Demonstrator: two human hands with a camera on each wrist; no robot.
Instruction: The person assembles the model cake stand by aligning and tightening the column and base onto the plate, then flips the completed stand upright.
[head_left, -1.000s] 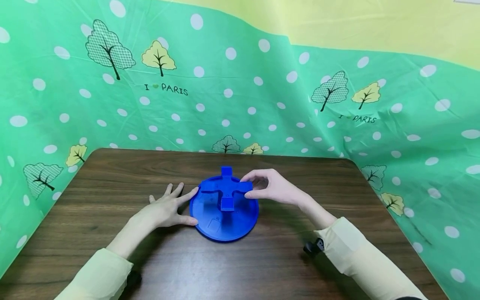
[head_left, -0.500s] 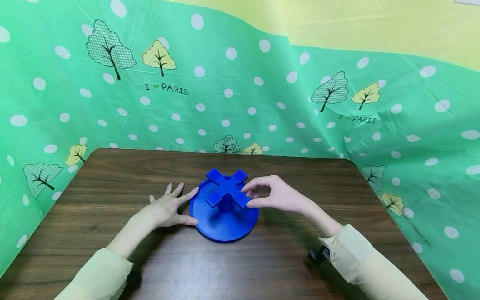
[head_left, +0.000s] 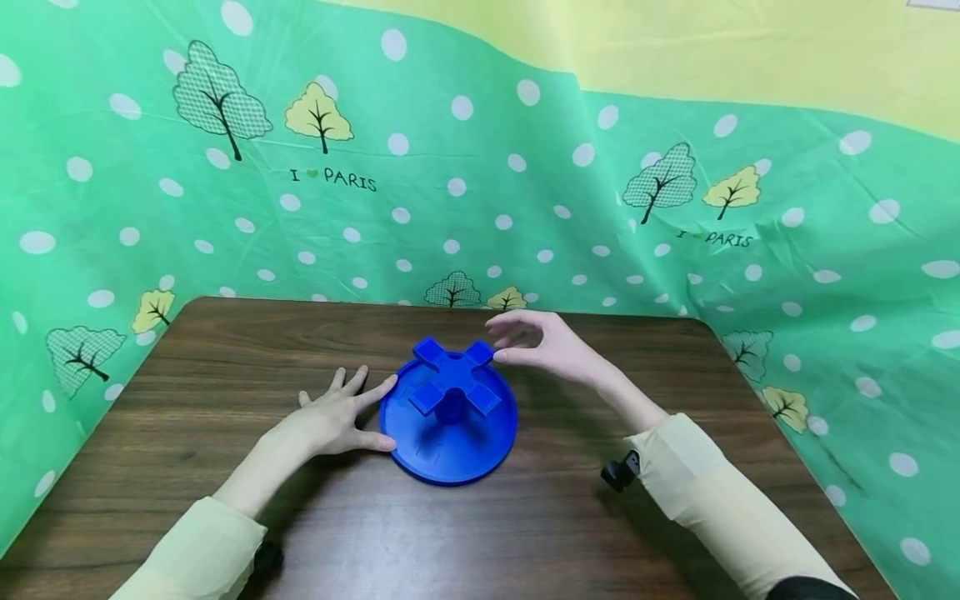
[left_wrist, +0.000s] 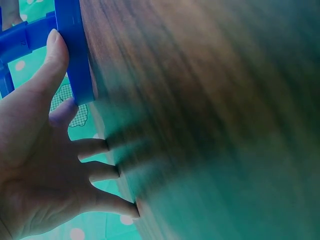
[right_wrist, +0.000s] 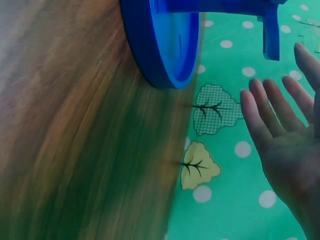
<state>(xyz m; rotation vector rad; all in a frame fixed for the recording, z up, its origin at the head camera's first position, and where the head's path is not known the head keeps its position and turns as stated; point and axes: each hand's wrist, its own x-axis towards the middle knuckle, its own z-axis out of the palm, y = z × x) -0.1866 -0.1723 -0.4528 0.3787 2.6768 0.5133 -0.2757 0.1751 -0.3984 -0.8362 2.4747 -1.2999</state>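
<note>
A blue round base (head_left: 487, 450) lies flat on the brown wooden table, with a blue four-armed cross piece (head_left: 454, 373) raised above it on a short post. My left hand (head_left: 330, 421) rests at the left side of the base. Its thumb and index finger touch the rim (left_wrist: 75, 60), while the other fingers are spread on the tabletop. Beside the cross's far right arm is my right hand (head_left: 551, 343), fingers loosely bent and thumb apart. In the right wrist view, a gap shows between this hand (right_wrist: 287, 132) and the cross arm (right_wrist: 271, 37).
The wooden table (head_left: 247, 358) has a far edge just behind the base. Beyond it hangs a green cloth (head_left: 420, 208) printed with white dots and trees. Dark wrist-worn devices show at both sleeves, one at the right cuff (head_left: 621, 472).
The cross piece has turned about an eighth of a turn, clockwise from above. My right hand has left the near right arm and moved back towards the far right one. The left stays put.
</note>
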